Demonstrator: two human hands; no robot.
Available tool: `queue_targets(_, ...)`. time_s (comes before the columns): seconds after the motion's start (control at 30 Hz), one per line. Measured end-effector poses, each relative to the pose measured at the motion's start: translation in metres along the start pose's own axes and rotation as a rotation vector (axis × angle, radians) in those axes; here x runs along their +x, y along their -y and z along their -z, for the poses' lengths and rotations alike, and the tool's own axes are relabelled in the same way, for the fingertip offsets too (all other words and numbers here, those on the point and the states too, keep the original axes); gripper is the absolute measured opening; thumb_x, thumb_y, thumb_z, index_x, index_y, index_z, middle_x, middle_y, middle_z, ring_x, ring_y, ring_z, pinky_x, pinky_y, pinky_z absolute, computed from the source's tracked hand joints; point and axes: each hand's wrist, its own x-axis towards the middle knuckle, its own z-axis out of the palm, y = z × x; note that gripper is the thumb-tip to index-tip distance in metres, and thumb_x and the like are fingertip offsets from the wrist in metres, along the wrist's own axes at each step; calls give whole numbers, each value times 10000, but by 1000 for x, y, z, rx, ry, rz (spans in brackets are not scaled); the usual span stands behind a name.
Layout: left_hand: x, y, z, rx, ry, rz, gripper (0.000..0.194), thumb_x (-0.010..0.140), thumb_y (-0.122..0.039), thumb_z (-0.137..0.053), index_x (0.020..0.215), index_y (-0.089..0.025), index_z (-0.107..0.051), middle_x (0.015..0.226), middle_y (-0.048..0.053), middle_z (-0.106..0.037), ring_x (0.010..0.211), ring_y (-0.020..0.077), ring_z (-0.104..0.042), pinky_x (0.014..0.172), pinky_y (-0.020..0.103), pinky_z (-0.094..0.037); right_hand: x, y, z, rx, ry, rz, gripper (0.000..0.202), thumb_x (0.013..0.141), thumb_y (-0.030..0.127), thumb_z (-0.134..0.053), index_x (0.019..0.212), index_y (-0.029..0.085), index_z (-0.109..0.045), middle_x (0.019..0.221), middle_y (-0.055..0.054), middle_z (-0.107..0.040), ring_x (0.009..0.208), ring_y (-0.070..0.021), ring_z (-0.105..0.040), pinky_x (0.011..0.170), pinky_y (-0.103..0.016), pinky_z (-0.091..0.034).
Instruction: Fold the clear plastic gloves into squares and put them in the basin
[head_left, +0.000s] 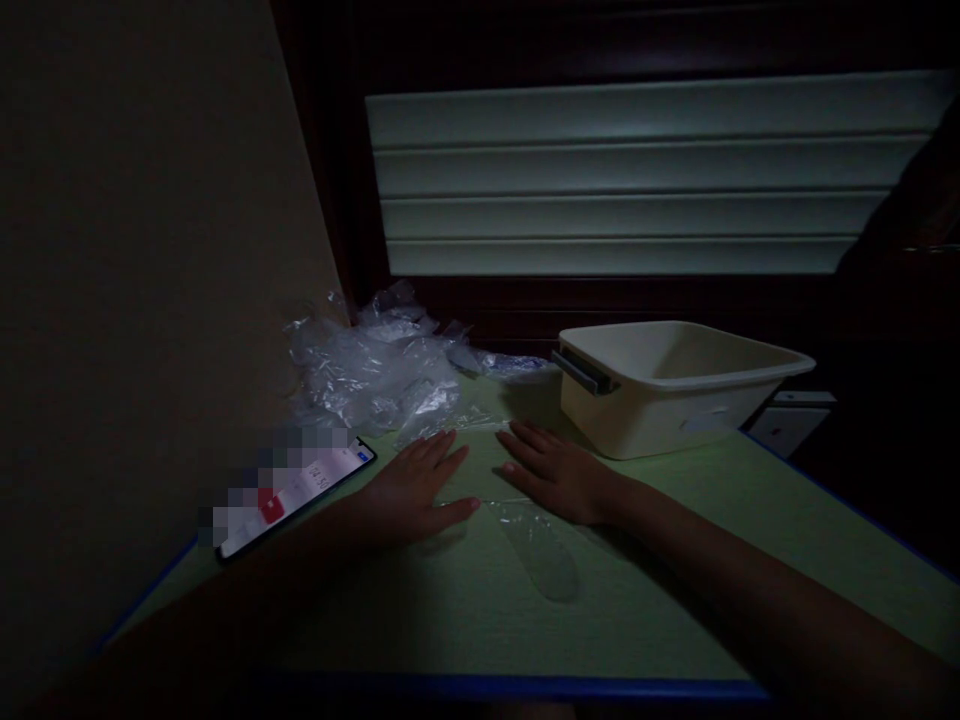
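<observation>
A thin, clear disposable plastic glove (541, 556) lies spread on the green tabletop, its rounded thumb-like lobe pointing towards me. My left hand (417, 492) rests palm down at its left side, fingers stretched and thumb out to the right. Across from it, my right hand (556, 474) lies flat over the right part of the clear plastic, fingers extended. Much of the glove's outline is hidden under the hands or hard to see in the dim light. Behind my left hand, a loose heap of crumpled clear plastic gloves (375, 370) reaches to the wall.
A cream plastic bin (675, 420) with a dark handle stands at the back right. On the left lies a lit phone (300, 500). The green table (420, 620) has a blue edge. White boxes (795, 420) sit beyond its right side; a slatted panel (637, 170) rises behind.
</observation>
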Motion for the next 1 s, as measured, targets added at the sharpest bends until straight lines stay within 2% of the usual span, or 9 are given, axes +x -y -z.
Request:
queue_targets(0.3, -2, 1, 0, -72, -52, -9, 656, 851, -502, -459, 1365, -117, -328, 1459, 161, -207, 1342, 287, -183, 1070, 454, -211, -9, -10, 2, -21, 9, -51, 737, 879, 617, -151, 1410, 120, -271, 1448, -184, -260, 1330, -321, -211, 1046, -479, -222)
queue_targets(0.37, -4, 4, -2, -101, -124, -32, 568, 868, -454, -447, 1331, -131, -386, 1434, 145, -289, 1325, 267, -245, 1065, 446, -242, -11, -13, 0, -28, 10, -54, 746, 871, 628, -172, 1408, 121, -274, 1449, -186, -255, 1328, -329, -212, 1039, -487, -232)
queue_targets(0.47, -9, 9, -6, -114, -326, -87, 430, 873, -339, -453, 1244, -124, -479, 1352, 146, -426, 1266, 253, -358, 1049, 447, -287, -14, -18, 0, -47, 1, -50, 713, 885, 600, -193, 1402, 118, -290, 1444, -189, -269, 1327, -327, -215, 1034, -491, -242)
queue_targets(0.53, -13, 10, -6, -124, -443, -170, 332, 859, -244, -455, 1155, -119, -541, 1280, 148, -495, 1208, 244, -425, 1008, 425, -357, -15, -18, 3, -74, -50, -30, 662, 901, 560, -226, 1384, 119, -333, 1422, -192, -320, 1320, -328, -237, 1026, -502, -257)
queue_targets(0.6, -16, 10, -5, -150, -487, -299, 261, 840, -139, -427, 1044, -120, -588, 1199, 142, -545, 1137, 224, -481, 940, 379, -429, -17, -14, 10, -98, -140, 15, 593, 909, 504, -298, 1338, 109, -407, 1375, -202, -391, 1285, -329, -308, 1001, -503, -304)
queue_targets(0.7, -19, 13, 0, -204, -470, -455, 295, 768, -15, -389, 949, -116, -598, 1076, 128, -590, 1024, 196, -541, 853, 323, -477, -19, 2, 23, -78, -277, 131, 437, 906, 347, -402, 1232, 77, -509, 1271, -215, -494, 1135, -292, -492, 907, -436, -432)
queue_targets(0.8, -17, 19, 2, -268, -414, -507, 305, 738, 9, -386, 901, -124, -607, 966, 106, -616, 914, 183, -574, 783, 296, -490, -24, 25, 29, -25, -374, 332, 281, 900, 196, -417, 1073, 87, -609, 1104, -171, -617, 964, -238, -593, 801, -368, -498)
queue_targets(0.9, -15, 24, 2, -305, -359, -512, 309, 733, 16, -393, 868, -141, -621, 944, 87, -628, 879, 175, -581, 768, 289, -483, -28, 45, 24, 13, -381, 536, 240, 904, 159, -428, 1004, 92, -635, 932, -122, -674, 836, -201, -623, 724, -322, -510)
queue_targets(1.0, -15, 26, 3, -292, -331, -524, 323, 708, 31, -393, 834, -157, -622, 949, 70, -634, 890, 172, -581, 782, 290, -476, -30, 56, 16, 49, -304, 600, 218, 904, 157, -443, 1011, 115, -628, 922, -88, -675, 820, -175, -618, 721, -297, -499)
